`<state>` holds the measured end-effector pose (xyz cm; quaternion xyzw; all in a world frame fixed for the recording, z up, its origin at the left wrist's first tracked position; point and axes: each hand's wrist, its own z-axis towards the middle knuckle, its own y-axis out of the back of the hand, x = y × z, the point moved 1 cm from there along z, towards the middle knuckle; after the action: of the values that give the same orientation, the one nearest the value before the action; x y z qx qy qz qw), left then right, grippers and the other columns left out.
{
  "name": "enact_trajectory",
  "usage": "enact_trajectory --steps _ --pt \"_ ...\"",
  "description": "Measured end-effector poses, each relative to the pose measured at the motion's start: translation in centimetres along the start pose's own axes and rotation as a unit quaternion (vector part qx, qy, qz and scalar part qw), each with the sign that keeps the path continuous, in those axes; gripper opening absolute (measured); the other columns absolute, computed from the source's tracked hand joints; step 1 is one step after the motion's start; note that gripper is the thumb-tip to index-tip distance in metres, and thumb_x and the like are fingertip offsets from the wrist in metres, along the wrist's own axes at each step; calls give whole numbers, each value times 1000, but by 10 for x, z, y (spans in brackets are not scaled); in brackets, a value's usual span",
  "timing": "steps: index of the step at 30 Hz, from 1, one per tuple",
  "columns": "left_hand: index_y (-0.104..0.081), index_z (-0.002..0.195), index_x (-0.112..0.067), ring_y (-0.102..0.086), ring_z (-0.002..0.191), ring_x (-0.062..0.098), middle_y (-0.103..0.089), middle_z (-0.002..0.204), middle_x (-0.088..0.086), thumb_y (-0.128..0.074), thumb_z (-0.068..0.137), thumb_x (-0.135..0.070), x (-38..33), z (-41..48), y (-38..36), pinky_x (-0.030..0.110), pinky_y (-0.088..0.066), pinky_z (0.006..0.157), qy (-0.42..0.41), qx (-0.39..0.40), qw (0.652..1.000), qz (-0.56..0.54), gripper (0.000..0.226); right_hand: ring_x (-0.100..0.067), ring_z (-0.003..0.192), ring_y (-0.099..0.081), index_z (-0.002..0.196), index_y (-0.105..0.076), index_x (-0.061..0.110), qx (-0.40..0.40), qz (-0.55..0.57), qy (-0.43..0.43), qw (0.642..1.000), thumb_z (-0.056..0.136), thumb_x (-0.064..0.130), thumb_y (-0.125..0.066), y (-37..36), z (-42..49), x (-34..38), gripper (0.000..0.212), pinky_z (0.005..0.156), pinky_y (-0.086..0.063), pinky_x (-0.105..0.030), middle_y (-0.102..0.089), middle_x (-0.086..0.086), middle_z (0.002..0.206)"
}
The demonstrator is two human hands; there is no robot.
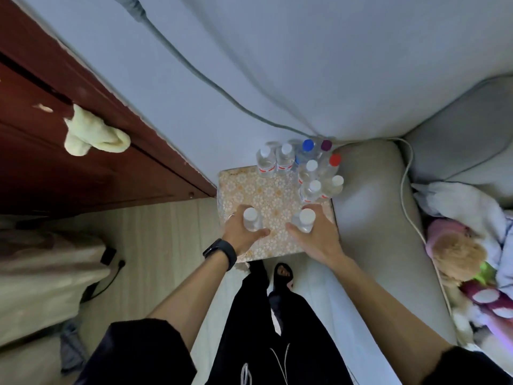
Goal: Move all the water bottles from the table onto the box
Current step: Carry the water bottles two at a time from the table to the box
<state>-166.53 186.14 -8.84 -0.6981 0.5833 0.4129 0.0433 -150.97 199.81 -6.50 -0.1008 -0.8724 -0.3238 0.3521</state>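
At floral surface [270, 197], left hand [241, 232] grips upright bottle [252, 221], right hand [319, 235] another bottle [305, 220]

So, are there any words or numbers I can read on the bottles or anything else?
Nothing here can be read.
Bottle labels: red and white bands, print too blurred to read.
Patterned surface: flower pattern only, no words.
Wristband: dark, no digits show.

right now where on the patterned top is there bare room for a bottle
Bare room: the left and middle of the patterned top, between the left hand, the right hand and the two white-capped bottles at the far edge. Crowded: the far right corner, holding the bottle cluster.
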Motion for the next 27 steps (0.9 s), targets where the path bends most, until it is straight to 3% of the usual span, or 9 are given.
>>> enact_trajectory --steps 5,7,11,16,19,24,27 --pt "-50 127 -31 -60 105 23 -61 118 -2 -87 71 -34 22 46 -16 37 -52 87 22 -6 1000 9 67 -16 100 -59 118 -48 27 46 -29 -18 998 86 46 -69 -25 56 -18 42 76 -42 -30 -60 6 111" --pt "-49 134 -33 -58 113 25 -59 130 -3 -85 73 -35 29 56 -22 42 -50 94 32 1 999 24 72 -15 109 -56 126 -51 29 53 -12 -39 998 86 44 -72 -29 68 -23 48 85 -39 -28 -59 8 119" --pt "-46 139 -34 -56 116 25 -57 134 -1 -82 78 -30 34 69 -27 35 -48 94 67 20 998 3 71 -18 120 -56 137 -53 29 44 -20 -71 996 84 45 -75 -36 80 -34 60 89 -36 -23 -62 6 130" --pt "-43 144 -31 -53 124 27 -49 144 0 -74 86 -28 28 81 -38 39 -44 101 59 40 997 34 66 -24 126 -54 140 -50 27 85 -71 -49 993 88 43 -70 -44 97 -50 58 97 -40 -30 -56 1 140" --pt "-50 139 -34 -50 131 29 -38 156 2 -68 91 -23 28 84 -42 38 -43 103 51 27 996 68 52 -26 126 -54 140 -52 24 90 -106 -27 990 90 41 -70 -44 105 -59 55 99 -40 -33 -54 -2 142" --pt "-53 137 -39 -63 113 25 -46 152 -2 -66 92 -35 27 84 -42 39 -53 91 37 23 990 136 47 -28 126 -50 136 -56 18 69 -137 2 988 88 36 -72 -51 102 -68 53 101 -40 -35 -51 -10 137" --pt "-51 138 -35 -63 107 27 -62 133 2 -65 92 -37 29 78 -47 42 -54 87 26 5 984 175 48 -33 110 -54 127 -62 22 26 -179 27 983 82 34 -78 -51 93 -72 49 88 -50 -38 -48 -12 123"
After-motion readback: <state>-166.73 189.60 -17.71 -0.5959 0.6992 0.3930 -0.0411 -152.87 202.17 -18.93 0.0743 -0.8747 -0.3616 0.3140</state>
